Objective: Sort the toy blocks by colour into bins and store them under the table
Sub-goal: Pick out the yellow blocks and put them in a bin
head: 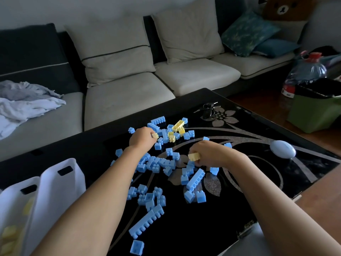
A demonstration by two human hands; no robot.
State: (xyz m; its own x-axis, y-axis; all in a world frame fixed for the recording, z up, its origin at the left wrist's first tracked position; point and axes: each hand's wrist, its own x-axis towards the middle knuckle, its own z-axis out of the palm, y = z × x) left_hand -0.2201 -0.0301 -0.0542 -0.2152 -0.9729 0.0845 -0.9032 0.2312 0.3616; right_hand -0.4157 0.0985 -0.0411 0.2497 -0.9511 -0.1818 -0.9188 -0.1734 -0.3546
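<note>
While both hands are in the pile, each one is closed on a yellow piece: left hand (141,138) pinches a small pale-yellow plastic block (155,135) at 12 o'clock of the spread, and right hand (212,154) grips a pale-yellow plastic brick (194,156) near centre, the two hands well apart. Light-blue plastic blocks (195,179) are scattered over the black glass table with floral pattern (203,228), with a few more yellow blocks (178,125) clustered at 12. Two white plastic bins with handle slots (60,183) sit at 8 o'clock; the outer one holds sorted yellow pieces (9,235). Handling guess: the blocks are light, rigid and not fragile, and likely skate on the glass. Pinch them across the flat sides, not the studs, and scoop the small ones several at a time. Left fingertips are hidden behind the hand, so I can't tell if it holds more than one. The right palm's contents are also unclear. Bins are cut off by the frame edge, and the nearer bin's inside isn't visible. Under-table space is out of view.
</note>
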